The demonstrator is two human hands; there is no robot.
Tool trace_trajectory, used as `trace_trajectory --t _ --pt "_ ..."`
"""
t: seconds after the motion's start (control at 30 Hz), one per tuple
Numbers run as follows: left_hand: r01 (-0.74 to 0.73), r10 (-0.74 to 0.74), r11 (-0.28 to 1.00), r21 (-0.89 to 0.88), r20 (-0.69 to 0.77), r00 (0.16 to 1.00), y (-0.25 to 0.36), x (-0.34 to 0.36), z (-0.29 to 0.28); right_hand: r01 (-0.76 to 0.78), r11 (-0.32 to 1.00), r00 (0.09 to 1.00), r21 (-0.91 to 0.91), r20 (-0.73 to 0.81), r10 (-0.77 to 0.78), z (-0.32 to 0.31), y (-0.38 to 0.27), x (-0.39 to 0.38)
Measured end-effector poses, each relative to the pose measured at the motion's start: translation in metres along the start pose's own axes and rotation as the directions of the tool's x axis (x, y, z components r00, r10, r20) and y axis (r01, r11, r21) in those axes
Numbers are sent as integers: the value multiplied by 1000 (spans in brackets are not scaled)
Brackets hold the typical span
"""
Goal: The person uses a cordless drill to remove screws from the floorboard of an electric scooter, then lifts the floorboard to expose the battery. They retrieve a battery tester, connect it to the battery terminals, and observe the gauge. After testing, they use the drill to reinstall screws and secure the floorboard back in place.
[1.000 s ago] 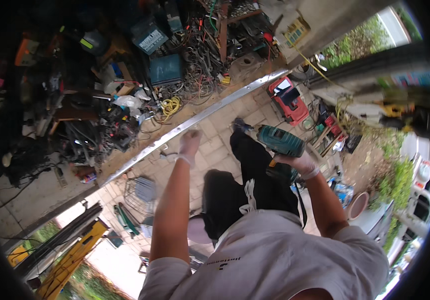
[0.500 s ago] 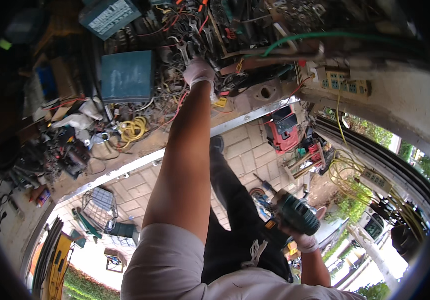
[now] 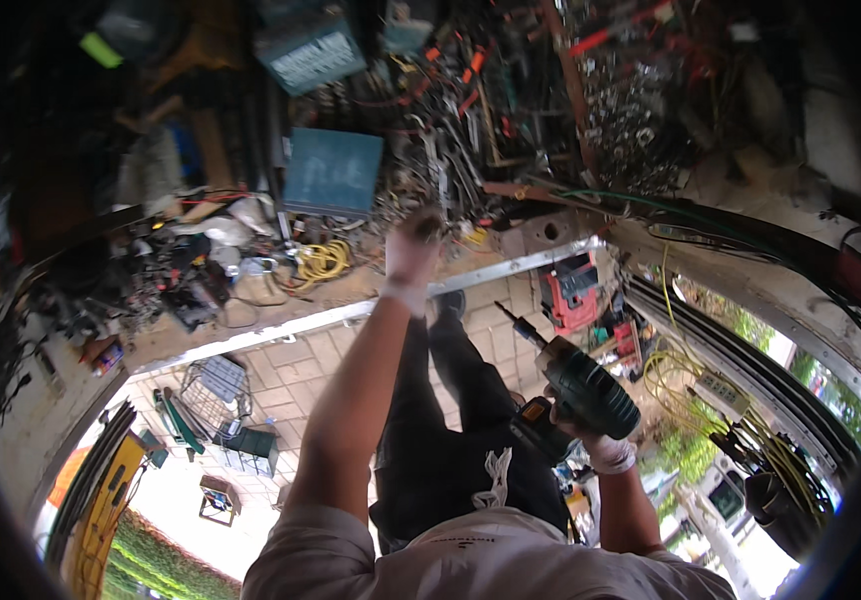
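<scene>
My left hand [image 3: 409, 258], in a white glove, is stretched out to the edge of a workbench piled with hand tools [image 3: 471, 140]. Its fingertips are among the pliers and wrenches, and they blur, so I cannot tell if they hold anything. My right hand [image 3: 603, 448], also gloved, grips a green cordless drill [image 3: 583, 385] by its handle at waist height. The drill's bit [image 3: 516, 325] points up and to the left, toward the bench edge. My dark trousers and light shirt fill the lower middle.
A blue case [image 3: 333, 170] and a coil of yellow cable [image 3: 323, 262] lie on the bench left of my left hand. A metal rail [image 3: 281, 325] edges the bench. A red tool box [image 3: 573, 290] and a wire basket [image 3: 213, 380] stand on the paved floor.
The view has tilted from the floor up toward the bench. My left arm has reached into the tool pile, and the drill has risen from low at my side to waist height.
</scene>
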State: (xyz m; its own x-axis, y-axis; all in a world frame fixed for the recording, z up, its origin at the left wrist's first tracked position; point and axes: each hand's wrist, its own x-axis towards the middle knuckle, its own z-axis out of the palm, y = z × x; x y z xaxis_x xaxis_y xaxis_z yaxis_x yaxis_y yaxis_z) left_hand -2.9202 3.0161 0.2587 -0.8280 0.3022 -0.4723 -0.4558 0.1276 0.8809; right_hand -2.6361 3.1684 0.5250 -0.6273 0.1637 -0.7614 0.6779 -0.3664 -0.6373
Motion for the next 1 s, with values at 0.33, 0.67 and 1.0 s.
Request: trace_trajectory --t 0.33,0.67,1.0 --pt "-344 234 924 166 466 853 224 -275 -124 466 885 823 -15 373 -427 70 -154 -27" --pt "-386 558 806 448 -359 748 309 -448 -74 400 895 597 195 686 -416 93 -177 -79" --pt "-445 618 734 512 -234 751 322 -510 -28 901 259 414 -347 867 -277 80 -190 -107"
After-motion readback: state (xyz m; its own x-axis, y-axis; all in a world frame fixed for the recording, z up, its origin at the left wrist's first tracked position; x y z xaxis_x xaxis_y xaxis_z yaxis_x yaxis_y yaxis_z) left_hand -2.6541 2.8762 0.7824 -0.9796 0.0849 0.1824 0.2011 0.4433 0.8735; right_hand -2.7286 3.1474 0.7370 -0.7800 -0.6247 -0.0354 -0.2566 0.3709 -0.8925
